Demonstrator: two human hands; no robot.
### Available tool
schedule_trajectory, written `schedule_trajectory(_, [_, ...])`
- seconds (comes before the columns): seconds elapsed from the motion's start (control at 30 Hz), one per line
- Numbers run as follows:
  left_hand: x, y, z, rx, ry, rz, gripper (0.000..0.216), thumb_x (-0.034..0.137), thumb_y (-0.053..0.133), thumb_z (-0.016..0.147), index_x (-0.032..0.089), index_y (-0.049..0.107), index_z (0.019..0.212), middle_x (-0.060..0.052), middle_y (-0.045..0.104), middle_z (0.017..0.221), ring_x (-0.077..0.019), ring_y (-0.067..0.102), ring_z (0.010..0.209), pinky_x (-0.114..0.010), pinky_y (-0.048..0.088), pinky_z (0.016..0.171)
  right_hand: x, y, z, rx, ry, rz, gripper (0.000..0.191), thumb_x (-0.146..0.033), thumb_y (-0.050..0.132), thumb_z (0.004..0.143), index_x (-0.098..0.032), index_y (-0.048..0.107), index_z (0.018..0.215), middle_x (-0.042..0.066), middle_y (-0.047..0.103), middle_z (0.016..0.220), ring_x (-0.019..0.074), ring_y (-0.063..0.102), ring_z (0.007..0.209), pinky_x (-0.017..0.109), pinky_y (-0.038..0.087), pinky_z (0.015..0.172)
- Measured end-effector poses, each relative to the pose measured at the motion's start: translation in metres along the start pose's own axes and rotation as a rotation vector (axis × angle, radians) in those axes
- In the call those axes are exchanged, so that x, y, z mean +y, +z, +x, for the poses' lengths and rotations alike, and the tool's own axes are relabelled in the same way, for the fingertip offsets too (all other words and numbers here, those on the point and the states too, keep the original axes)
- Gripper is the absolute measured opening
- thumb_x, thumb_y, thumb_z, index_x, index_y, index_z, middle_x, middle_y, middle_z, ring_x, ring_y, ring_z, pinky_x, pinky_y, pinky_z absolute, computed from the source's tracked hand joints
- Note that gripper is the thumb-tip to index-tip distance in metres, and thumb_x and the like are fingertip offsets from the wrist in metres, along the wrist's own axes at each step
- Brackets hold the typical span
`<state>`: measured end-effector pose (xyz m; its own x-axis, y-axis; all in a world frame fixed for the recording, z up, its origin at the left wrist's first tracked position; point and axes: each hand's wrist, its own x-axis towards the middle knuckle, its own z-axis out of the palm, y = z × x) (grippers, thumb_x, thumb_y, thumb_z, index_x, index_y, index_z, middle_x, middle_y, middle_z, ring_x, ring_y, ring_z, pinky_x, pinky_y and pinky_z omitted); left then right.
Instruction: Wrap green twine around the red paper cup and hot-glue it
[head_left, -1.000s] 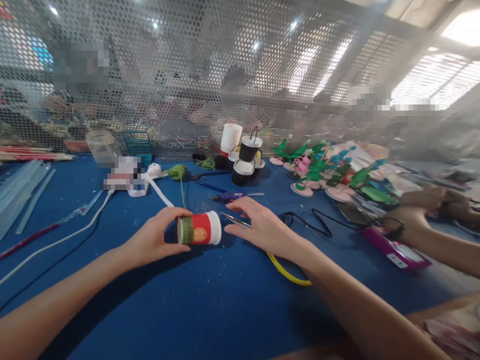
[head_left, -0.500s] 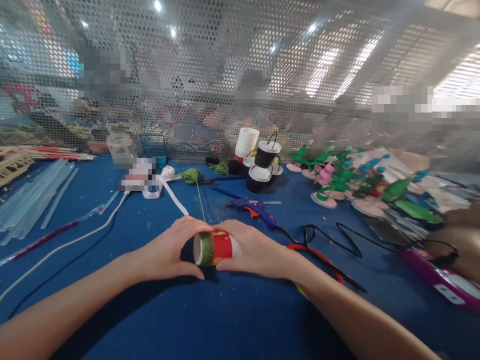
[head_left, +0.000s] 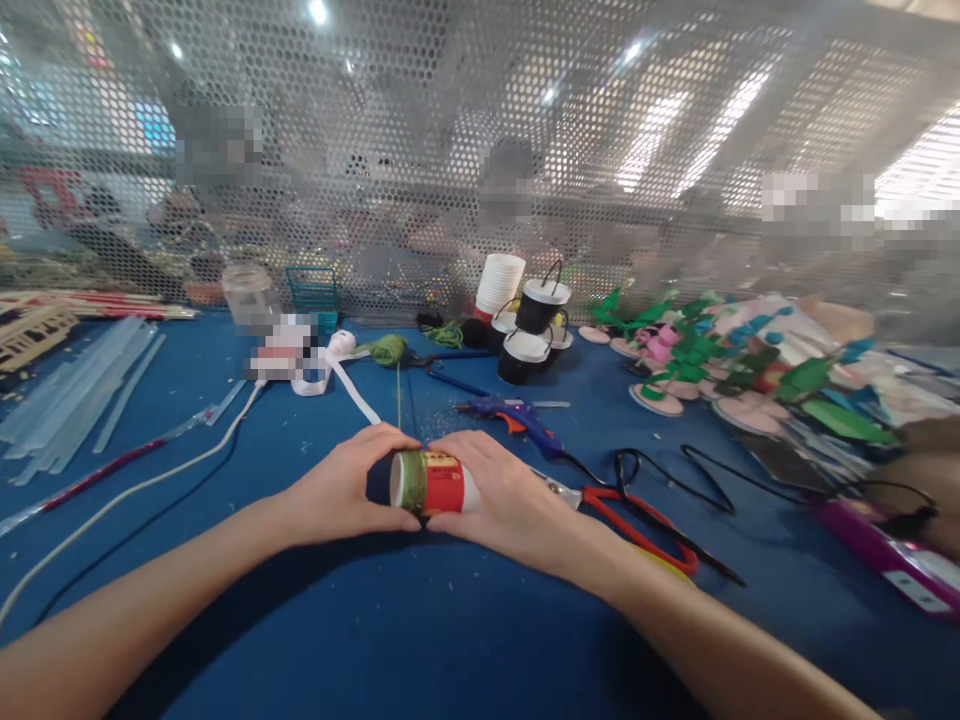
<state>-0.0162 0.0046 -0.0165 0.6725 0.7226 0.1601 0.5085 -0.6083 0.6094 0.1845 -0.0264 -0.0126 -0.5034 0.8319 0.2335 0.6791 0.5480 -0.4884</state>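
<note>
Your two hands, close together, fingertips nearly meeting, both clamped on one cup, with twelve o'clock taken as straight ahead of you from it.
Left hand (head_left: 337,492): thumb below, fingers above, at the green-wound end.
Right hand (head_left: 514,495): wrapped over the white end.
Red paper cup (head_left: 445,485): one, on its side between your palms, pale base toward nine o'clock, gold print on red, green yarn wound about the base end.
Green yarn ball (head_left: 388,350): eleven o'clock, a strand running from it toward your hands.
White ribbon (head_left: 355,390): between ten and eleven, its near end just behind your left fingers.
Glue gun (head_left: 525,420): two o'clock, blue, orange trigger.
Scissors (head_left: 596,494): three o'clock, red handles, partly behind your right hand.
Small black buckets (head_left: 517,367): one o'clock, white tops, stacked, white cups (head_left: 501,280) behind.
Green-leaved craft pieces (head_left: 660,399): far out at two, on pink discs.
Purple power strip (head_left: 892,560): far three; the brown shape beyond, blurred, is perhaps another person's arm (head_left: 919,480).
Clear sticks (head_left: 79,400): nine to ten, heaped.
Glass jar (head_left: 249,297): ten, farther off.
</note>
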Motion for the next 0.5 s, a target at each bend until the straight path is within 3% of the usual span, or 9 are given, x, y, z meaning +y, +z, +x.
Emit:
schedule_trajectory(0.1, [0.000,-0.002,0.000,-0.010,0.041,0.026,0.054,0.038,0.070,0.065,0.019,0.047,0.110,-0.009,0.053,0.109,-0.0254,0.051,0.105,-0.043,0.042,0.091,0.001,-0.004,0.000,0.018,0.007,0.052,0.047,-0.036,0.071,0.064,-0.016,0.053,0.103,0.009,0.059,0.104,0.0221,0.055,0.095,0.038,0.045,0.084])
schedule_trajectory(0.17, [0.000,-0.002,0.000,-0.024,0.072,0.050,0.051,0.034,0.068,0.067,0.019,0.046,0.110,-0.010,0.052,0.112,-0.0252,0.049,0.108,-0.042,0.042,0.092,0.007,-0.010,0.001,0.101,0.044,0.099,0.039,-0.037,0.065,0.070,-0.019,0.053,0.102,0.008,0.059,0.104,0.0213,0.056,0.094,0.038,0.046,0.082])
schedule_trajectory(0.3, [0.000,-0.001,-0.002,-0.041,0.104,0.092,0.049,0.026,0.067,0.069,0.020,0.043,0.112,-0.010,0.050,0.115,-0.0245,0.047,0.112,-0.042,0.041,0.094,0.035,-0.026,0.007,0.309,0.273,-0.034,0.025,-0.035,0.053,0.080,-0.016,0.057,0.097,0.009,0.062,0.096,0.0210,0.059,0.086,0.036,0.046,0.077])
schedule_trajectory(0.37, [0.000,0.000,-0.003,-0.041,0.112,0.110,0.049,0.024,0.066,0.069,0.021,0.042,0.112,-0.009,0.049,0.116,-0.0238,0.047,0.112,-0.042,0.041,0.095,0.053,-0.035,0.010,0.310,0.439,-0.204,0.029,-0.035,0.048,0.083,-0.012,0.058,0.097,0.013,0.061,0.097,0.0237,0.059,0.087,0.037,0.044,0.077])
schedule_trajectory(0.5, [-0.001,0.001,-0.003,-0.030,0.140,0.153,0.051,0.022,0.068,0.068,0.022,0.040,0.110,-0.009,0.049,0.115,-0.0237,0.047,0.112,-0.043,0.042,0.095,0.081,-0.044,0.013,0.119,0.649,-0.383,0.034,-0.039,0.042,0.084,-0.011,0.061,0.087,0.017,0.062,0.089,0.0270,0.059,0.085,0.035,0.042,0.070])
